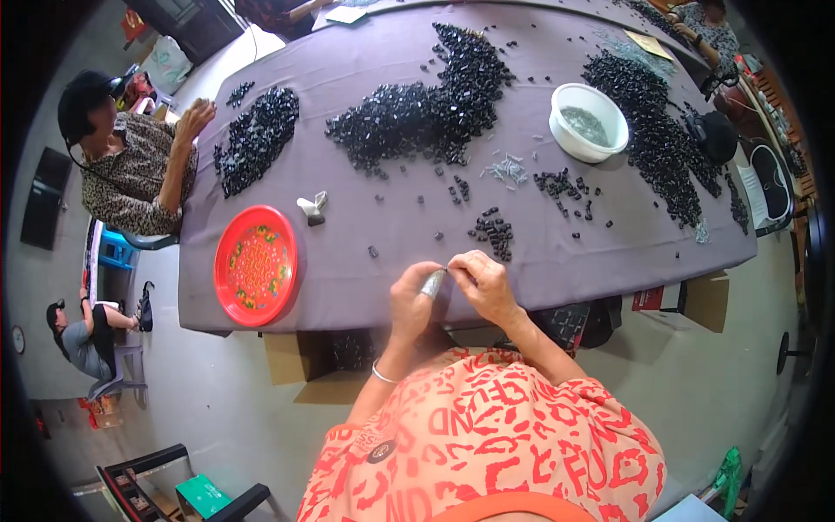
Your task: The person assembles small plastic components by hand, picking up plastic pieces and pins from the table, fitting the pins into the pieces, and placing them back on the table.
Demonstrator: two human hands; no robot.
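Observation:
My left hand point(413, 296) and my right hand point(484, 283) meet at the near edge of a table covered in purple cloth point(348, 261). Between their fingertips they pinch a small silvery bundle of thin pins point(433, 283). A silver bracelet sits on my left wrist. Just beyond my right hand lies a small pile of black plastic parts point(494, 230). More loose black parts point(565, 187) are scattered further right.
A red round tray point(257, 265) lies at the near left. A white bowl point(590, 122) with clear bits stands at the right, among large heaps of black parts point(426, 104). Another person point(130, 157) sits at the table's left end. Cardboard boxes sit under the table.

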